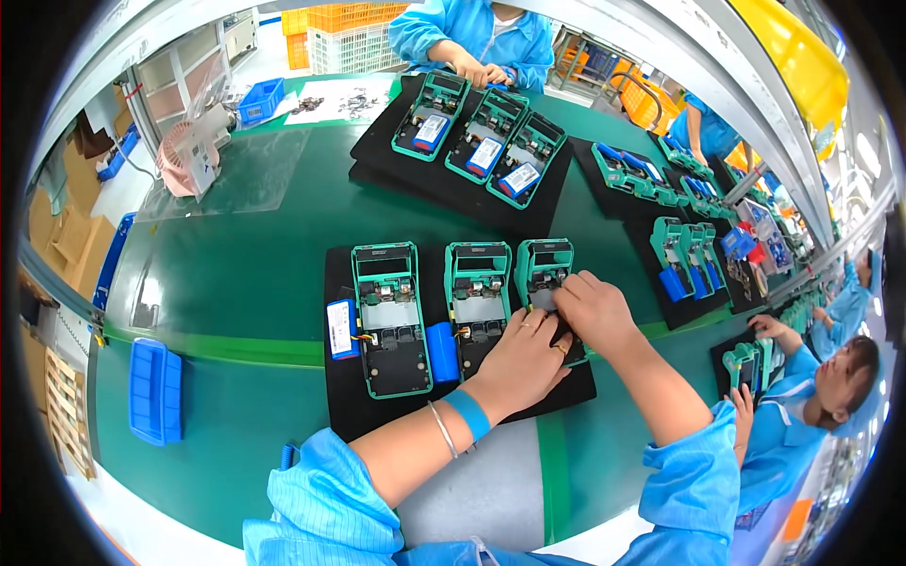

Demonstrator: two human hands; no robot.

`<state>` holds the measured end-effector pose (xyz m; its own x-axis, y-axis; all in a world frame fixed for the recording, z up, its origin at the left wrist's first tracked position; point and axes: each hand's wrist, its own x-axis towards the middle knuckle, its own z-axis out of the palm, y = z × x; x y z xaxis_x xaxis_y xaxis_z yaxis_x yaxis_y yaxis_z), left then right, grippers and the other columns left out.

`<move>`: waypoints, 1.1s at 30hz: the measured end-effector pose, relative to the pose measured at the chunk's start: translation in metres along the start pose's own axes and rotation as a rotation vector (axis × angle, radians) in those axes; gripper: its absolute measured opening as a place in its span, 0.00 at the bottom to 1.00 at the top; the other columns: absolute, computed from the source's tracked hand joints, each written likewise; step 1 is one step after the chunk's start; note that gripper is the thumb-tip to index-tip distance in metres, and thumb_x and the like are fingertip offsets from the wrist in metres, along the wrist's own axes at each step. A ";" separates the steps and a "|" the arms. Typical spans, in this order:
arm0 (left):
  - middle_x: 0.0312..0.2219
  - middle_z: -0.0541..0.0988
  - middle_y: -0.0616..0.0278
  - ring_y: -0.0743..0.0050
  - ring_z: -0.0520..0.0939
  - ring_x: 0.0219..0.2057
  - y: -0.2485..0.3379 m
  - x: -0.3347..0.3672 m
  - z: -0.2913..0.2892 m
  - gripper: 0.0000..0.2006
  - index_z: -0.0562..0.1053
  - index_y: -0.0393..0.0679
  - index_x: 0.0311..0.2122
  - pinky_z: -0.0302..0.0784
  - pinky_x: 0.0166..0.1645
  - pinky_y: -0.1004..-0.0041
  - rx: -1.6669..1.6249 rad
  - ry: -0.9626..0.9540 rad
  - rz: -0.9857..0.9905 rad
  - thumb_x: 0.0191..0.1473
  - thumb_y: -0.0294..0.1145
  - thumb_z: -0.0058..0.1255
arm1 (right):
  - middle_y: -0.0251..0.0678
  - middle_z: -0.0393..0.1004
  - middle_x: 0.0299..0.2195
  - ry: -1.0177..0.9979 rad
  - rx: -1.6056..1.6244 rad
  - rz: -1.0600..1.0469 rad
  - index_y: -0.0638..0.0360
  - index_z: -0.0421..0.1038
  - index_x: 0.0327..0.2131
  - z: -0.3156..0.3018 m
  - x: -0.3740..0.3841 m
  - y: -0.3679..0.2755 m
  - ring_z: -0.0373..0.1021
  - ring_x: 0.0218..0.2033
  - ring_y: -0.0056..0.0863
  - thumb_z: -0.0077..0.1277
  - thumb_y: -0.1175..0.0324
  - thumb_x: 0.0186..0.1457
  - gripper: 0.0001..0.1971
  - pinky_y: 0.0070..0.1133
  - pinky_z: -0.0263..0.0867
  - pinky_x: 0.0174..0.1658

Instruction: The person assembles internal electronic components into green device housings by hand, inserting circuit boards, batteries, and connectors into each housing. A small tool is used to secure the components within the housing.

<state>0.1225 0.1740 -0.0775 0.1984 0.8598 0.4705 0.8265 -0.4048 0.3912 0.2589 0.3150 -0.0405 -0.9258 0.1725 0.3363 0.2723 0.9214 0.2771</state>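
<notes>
On a black foam pad in front of me lie three open teal-and-black device housings: a left one, a middle one and a right one. My left hand and my right hand meet over the right housing, fingers bent and close together at its inner grey plate. They cover its lower part, and whatever is between the fingertips is hidden. A blue battery pack with a white label and coloured wires lies beside the left housing. Another blue battery pack sits beside the middle one.
Across the green bench, more housings with batteries rest on black foam before a co-worker. A blue bin stands at left, a pink fan behind it. At right, further housings lie near another co-worker.
</notes>
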 end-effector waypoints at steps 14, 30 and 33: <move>0.51 0.71 0.51 0.51 0.67 0.58 0.002 0.004 0.002 0.23 0.76 0.40 0.51 0.60 0.66 0.52 0.026 -0.014 0.004 0.53 0.42 0.61 | 0.30 0.66 0.28 0.001 -0.016 -0.039 0.53 0.68 0.26 0.004 0.001 0.015 0.69 0.34 0.28 0.57 0.71 0.39 0.08 0.22 0.70 0.28; 0.56 0.69 0.47 0.44 0.65 0.61 0.041 0.002 -0.033 0.24 0.74 0.44 0.55 0.62 0.63 0.48 0.058 -0.003 0.005 0.56 0.43 0.58 | 0.38 0.74 0.32 -0.033 0.219 0.479 0.54 0.70 0.34 -0.046 -0.034 -0.003 0.76 0.36 0.41 0.56 0.65 0.54 0.08 0.36 0.73 0.34; 0.57 0.70 0.46 0.42 0.69 0.59 0.053 -0.012 -0.082 0.24 0.74 0.43 0.56 0.63 0.64 0.53 -0.029 0.040 -0.009 0.56 0.42 0.59 | 0.42 0.77 0.30 -0.153 0.443 0.782 0.55 0.70 0.36 -0.078 -0.083 -0.009 0.75 0.36 0.48 0.54 0.60 0.60 0.10 0.40 0.70 0.37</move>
<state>0.1203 0.1169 0.0027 0.1692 0.8508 0.4974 0.8123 -0.4062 0.4185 0.3536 0.2653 -0.0002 -0.5530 0.8193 0.1512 0.7407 0.5666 -0.3611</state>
